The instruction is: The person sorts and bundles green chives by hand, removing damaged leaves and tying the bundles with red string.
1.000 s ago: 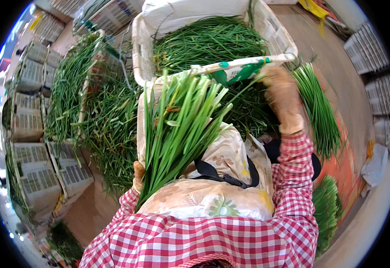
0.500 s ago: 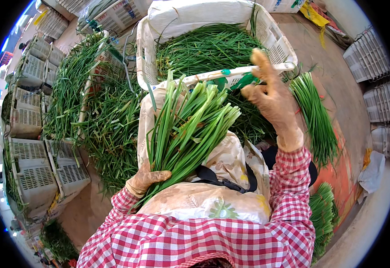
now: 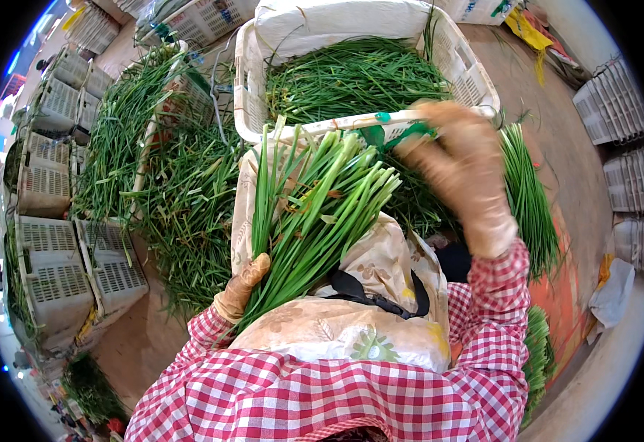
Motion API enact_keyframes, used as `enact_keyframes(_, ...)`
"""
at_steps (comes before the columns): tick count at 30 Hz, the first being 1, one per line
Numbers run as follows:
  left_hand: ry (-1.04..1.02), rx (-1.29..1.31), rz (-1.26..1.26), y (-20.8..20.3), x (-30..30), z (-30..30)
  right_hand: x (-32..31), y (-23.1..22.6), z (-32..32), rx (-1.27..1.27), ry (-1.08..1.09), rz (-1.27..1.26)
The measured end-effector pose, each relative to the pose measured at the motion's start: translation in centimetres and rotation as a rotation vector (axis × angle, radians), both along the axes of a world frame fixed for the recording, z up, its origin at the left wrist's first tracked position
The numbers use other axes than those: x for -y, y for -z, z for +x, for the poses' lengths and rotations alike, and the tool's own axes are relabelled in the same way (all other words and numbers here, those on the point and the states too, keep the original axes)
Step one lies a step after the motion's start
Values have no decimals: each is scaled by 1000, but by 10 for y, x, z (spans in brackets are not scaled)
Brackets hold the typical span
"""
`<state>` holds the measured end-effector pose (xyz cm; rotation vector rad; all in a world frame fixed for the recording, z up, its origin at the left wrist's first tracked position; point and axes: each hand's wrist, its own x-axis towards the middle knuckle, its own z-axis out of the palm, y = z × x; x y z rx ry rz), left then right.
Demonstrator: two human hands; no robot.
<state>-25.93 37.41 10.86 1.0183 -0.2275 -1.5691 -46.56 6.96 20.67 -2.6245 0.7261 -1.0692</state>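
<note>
A loose bunch of garlic chives (image 3: 315, 228) lies slanted over my apron (image 3: 292, 317), its pale cut ends pointing up and away from me. My gloved left hand (image 3: 242, 289) is closed round its lower left side, thumb uppermost. My gloved right hand (image 3: 466, 173) hangs in the air to the right of the bunch, before the near rim of a white crate (image 3: 322, 130). It is smeared by motion, but a gap shows between its fingers and nothing is seen in it. More chives (image 3: 359, 77) lie inside that crate.
Loose chives (image 3: 189, 214) are heaped left of my lap, beside another loaded crate (image 3: 149, 140). Neat bundles (image 3: 528, 199) lie on the floor at my right. Stacked crates (image 3: 57, 272) stand far left, others (image 3: 613, 103) along the right wall.
My right hand has shifted a little right and down, and is now blurred. My left thumb has swung from lying across the bunch to pointing up along it. The view has shifted slightly.
</note>
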Motion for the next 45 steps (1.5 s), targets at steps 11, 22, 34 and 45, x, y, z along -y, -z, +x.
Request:
enact_keyframes(11,-48,-79,48,-28,7,4,-52,65,23,-295,-99,466)
enact_keyframes(22,-93,8,92,-3,-5,-7,12,135,15,493,136,1149)
enact_keyframes(34,-147,8,146,-10,15,-12,-2,22,6,-188,16,289)
enact_keyframes(45,-80,1084,-194,-44,60,-20,-62,34,57,-567,-475,251)
